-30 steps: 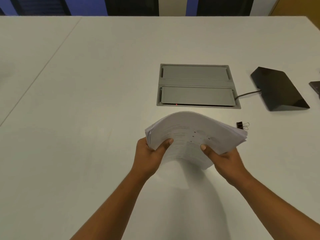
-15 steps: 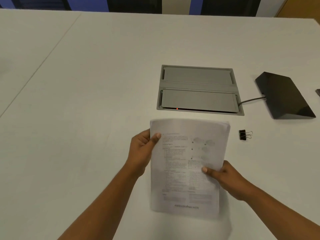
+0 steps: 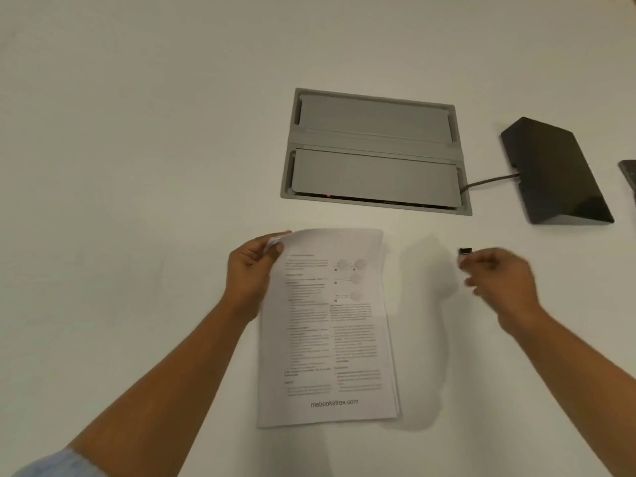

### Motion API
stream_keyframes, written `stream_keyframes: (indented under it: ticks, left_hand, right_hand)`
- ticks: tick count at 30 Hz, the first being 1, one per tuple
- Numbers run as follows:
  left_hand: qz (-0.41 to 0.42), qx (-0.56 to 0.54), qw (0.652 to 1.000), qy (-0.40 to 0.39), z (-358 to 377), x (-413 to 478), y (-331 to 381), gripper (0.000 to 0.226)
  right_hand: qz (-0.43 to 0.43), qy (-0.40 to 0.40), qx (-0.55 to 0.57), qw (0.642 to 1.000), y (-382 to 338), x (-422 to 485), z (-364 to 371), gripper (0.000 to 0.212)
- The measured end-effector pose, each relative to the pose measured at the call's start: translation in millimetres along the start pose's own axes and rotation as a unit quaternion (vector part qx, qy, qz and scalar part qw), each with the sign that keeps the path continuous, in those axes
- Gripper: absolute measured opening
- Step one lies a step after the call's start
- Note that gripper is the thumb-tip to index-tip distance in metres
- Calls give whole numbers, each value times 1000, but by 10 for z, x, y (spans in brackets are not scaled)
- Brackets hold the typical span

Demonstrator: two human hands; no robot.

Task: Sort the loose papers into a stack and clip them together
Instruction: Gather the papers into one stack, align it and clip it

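Clipping was the step in hand: the papers (image 3: pixel 327 325) already lay as one squared stack flat on the counter (image 3: pixel 137 166), printed side up, nearest the person. The sheets were thin, white and matte, their far left corner curled up where the left hand (image 3: pixel 249 273) pinched it between thumb and fingers. Just right of the stack, the right hand (image 3: pixel 499 280) was blurred; its grip was at the clip (image 3: pixel 465 251), but whether the fingers had closed on it I could not tell. The clip was a small black metal binder type, hard and springy, well apart from the stack's edge. My judgement is that the next move called for squeezing its handles open and carrying it to the raised corner, sliding its mouth over all the sheets squarely. Farther off sat a grey rectangular panel (image 3: pixel 375 149) set flush into the counter, smooth and dull, and a glossy black wedge (image 3: pixel 554 173) with a cable (image 3: pixel 488 182) running to the panel.
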State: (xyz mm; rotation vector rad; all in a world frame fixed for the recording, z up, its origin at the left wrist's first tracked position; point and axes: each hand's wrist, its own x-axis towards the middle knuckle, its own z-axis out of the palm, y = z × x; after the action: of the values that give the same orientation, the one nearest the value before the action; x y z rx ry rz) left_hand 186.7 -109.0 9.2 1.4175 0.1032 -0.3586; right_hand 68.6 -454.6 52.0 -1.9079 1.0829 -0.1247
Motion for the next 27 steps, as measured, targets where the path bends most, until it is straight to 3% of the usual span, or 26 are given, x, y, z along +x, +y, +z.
stream_keyframes:
  ticks: [2, 4, 7, 9, 14, 22, 27]
  left_hand:
    - [-6, 4, 1000, 22, 6, 85, -116, 16]
    - [-28, -15, 999, 35, 9, 124, -192, 15]
    - [-65, -57, 995, 49, -15, 171, -258, 15]
    - [-66, -68, 994, 53, -29, 183, -267, 16]
    - [-66, -92, 992, 47, -44, 191, -242, 11]
    - [-74, -82, 994, 24, -70, 169, -222, 9]
    - [-74, -52, 996, 27, -72, 170, -234, 23]
  right_hand:
    - [-9, 107, -67, 992, 15, 275, -162, 15]
    - [38, 134, -94, 986, 57, 458, -253, 25]
    - [109, 38, -84, 990, 91, 599, -255, 32]
    - [116, -16, -73, 990, 107, 628, -222, 25]
    - [62, -58, -74, 994, -65, 571, -139, 7]
    - [-1, -263, -4, 965, -797, 144, 271, 8]
    - [-80, -318, -39, 944, -1122, -16, 655, 17]
